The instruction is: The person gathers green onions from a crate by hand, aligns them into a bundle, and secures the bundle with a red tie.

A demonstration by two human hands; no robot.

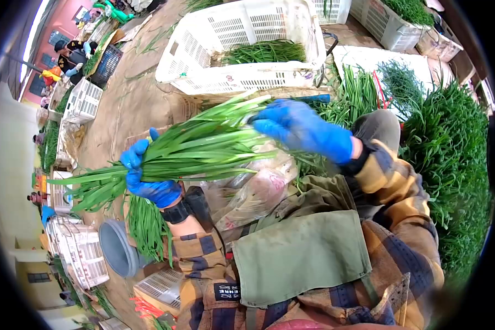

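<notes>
A bunch of long green leafy stalks (198, 146) lies across the middle of the view. My left hand (146, 170), in a blue glove, is wrapped round the bunch towards its left part, where the leaf tips hang. My right hand (297, 127), also blue-gloved and slightly blurred, is at the pale stem ends on the right, its fingers drawn together; what they pinch is too small to make out. Below the bunch, a clear plastic bag (264, 190) rests on my lap beside the green apron (305, 256).
A white crate (239, 77) holding some greens stands ahead. Piled greens (451, 148) fill the right side, near red ties (380, 91) and a white sheet (346, 55). At left are a grey bucket (121, 247), more crates (82, 102) and a seated person (71, 58).
</notes>
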